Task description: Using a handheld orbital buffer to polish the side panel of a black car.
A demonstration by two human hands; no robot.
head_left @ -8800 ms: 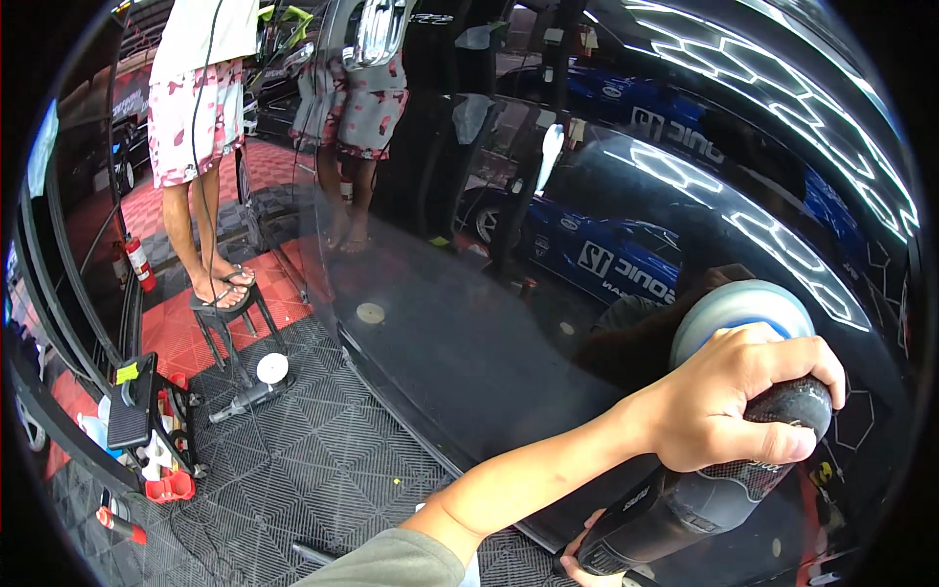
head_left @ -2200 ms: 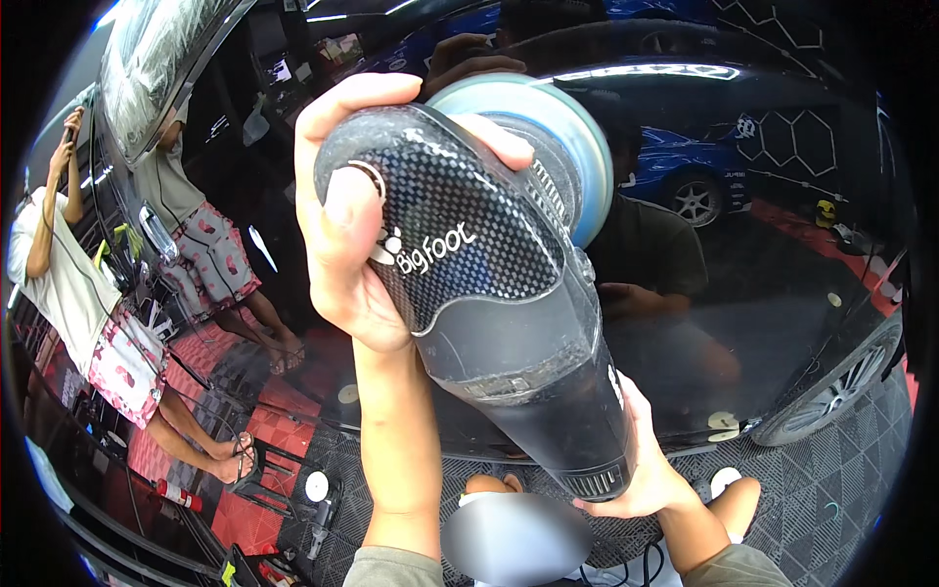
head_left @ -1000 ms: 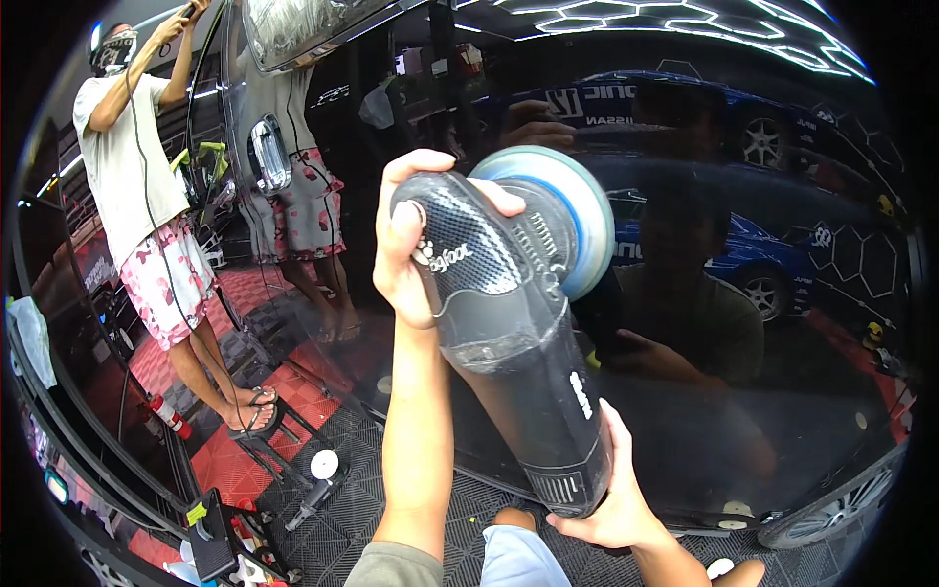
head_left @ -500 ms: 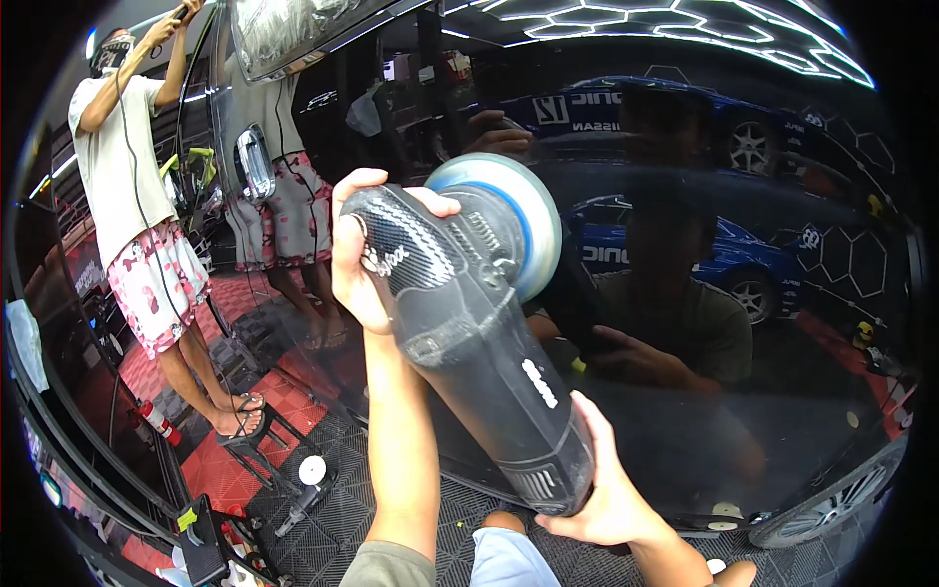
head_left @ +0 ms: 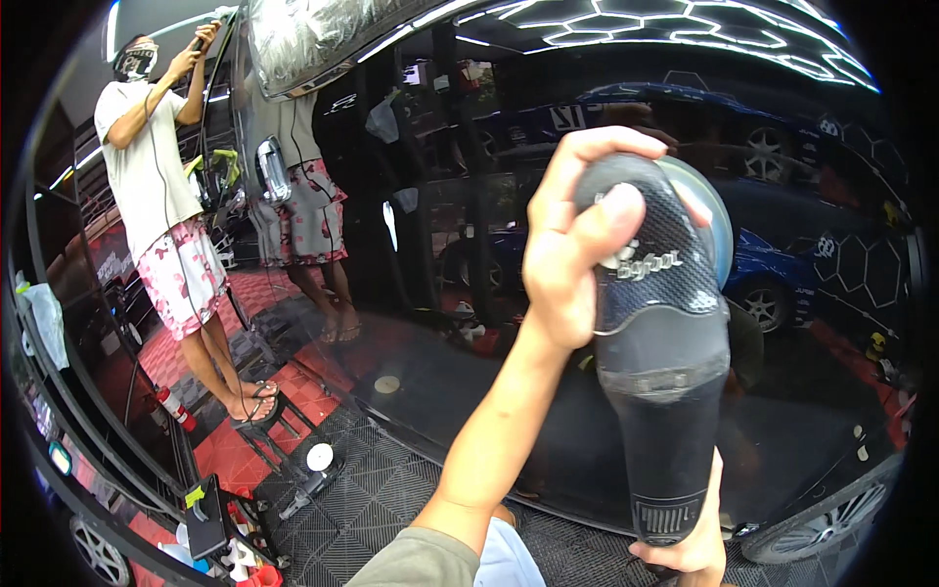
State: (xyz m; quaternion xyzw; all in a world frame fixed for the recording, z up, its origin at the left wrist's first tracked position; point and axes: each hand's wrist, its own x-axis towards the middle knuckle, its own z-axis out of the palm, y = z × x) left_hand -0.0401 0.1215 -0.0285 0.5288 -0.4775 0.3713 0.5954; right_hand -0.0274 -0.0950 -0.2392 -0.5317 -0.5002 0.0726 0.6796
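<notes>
A black cordless-looking or corded polisher [head_left: 665, 391], its power source hidden, is held upright before a glossy black car panel [head_left: 421, 293]. My left hand [head_left: 572, 240] wraps over the carbon-patterned head of the polisher, thumb across its front. My right hand [head_left: 696, 560] grips the lower end of the body, partly hidden behind it. The round pale pad [head_left: 719, 220] at the far side of the head faces the panel; whether it touches is hidden.
At left a co-worker [head_left: 156, 176] stands on a black stool [head_left: 264, 426], arms raised beside the car. Another polisher [head_left: 315, 479] lies on the black floor tiles. A black cart [head_left: 210, 528] holds bottles at lower left. A wheel [head_left: 822, 519] is at lower right.
The polisher has moved right along the panel and swung from slanted to nearly upright. Both my hands have gone with it, still gripping. My view has shifted slightly.
</notes>
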